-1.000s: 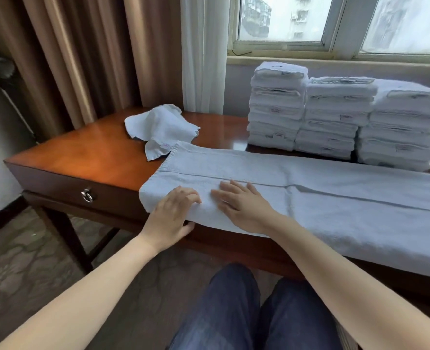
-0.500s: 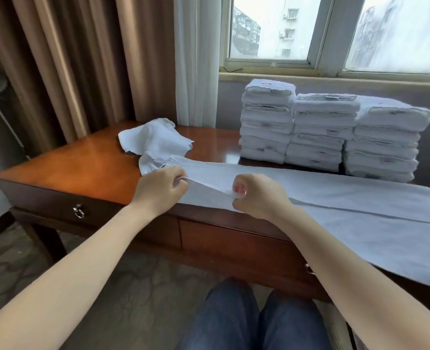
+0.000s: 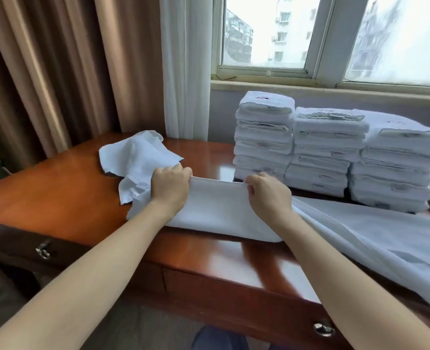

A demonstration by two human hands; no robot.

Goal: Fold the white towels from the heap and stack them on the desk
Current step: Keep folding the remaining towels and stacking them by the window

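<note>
The long white towel is seen stretched over the surface, its long axis running from mid-frame down to the lower right, with its short left end held raised at centre. That edge is pinched at both corners, left hand and right hand each clenched on the cloth, so the whole length lies rightward of the fingers, nearer the right hand; a fold along that axis is judged next. Behind, at upper right, folded stacks are found, a crumpled towel at left.
</note>
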